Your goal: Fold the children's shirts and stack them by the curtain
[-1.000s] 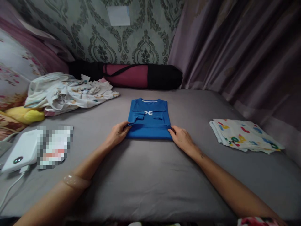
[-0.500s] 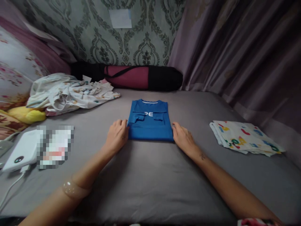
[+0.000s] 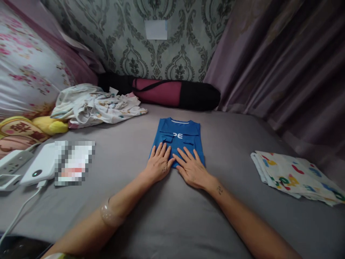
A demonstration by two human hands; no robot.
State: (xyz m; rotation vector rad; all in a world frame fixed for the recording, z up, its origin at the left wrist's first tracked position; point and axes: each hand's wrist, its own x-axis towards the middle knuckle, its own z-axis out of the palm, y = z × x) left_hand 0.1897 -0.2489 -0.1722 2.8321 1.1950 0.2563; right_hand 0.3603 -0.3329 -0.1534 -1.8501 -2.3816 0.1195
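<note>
A blue long-sleeved shirt (image 3: 179, 127), partly folded, lies face up on the grey bedsheet (image 3: 129, 144). Its collar points away from me, and part of its white lettering shows on the chest. Both sleeves are folded in across the front, with their cuffs near the middle. Flat on the shirt's near left part rests my left hand (image 3: 159, 163), fingers spread. My right hand (image 3: 192, 168) presses on the near right part, also with fingers apart. The two thumbs almost meet, and the hands cover much of the shirt's near folded edge.
At right lies a folded white cloth with colourful prints (image 3: 293, 176). A crumpled printed cloth (image 3: 97, 106) is at back left, before a black and maroon long bag (image 3: 161, 92). At left are a white power bank (image 3: 45, 163) with a cable, a power strip (image 3: 16, 162) and a yellow plush (image 3: 54, 126).
My hands have moved from gripping the shirt's near side edges onto its top, fingers now spread flat. The camera view has shifted slightly left.
</note>
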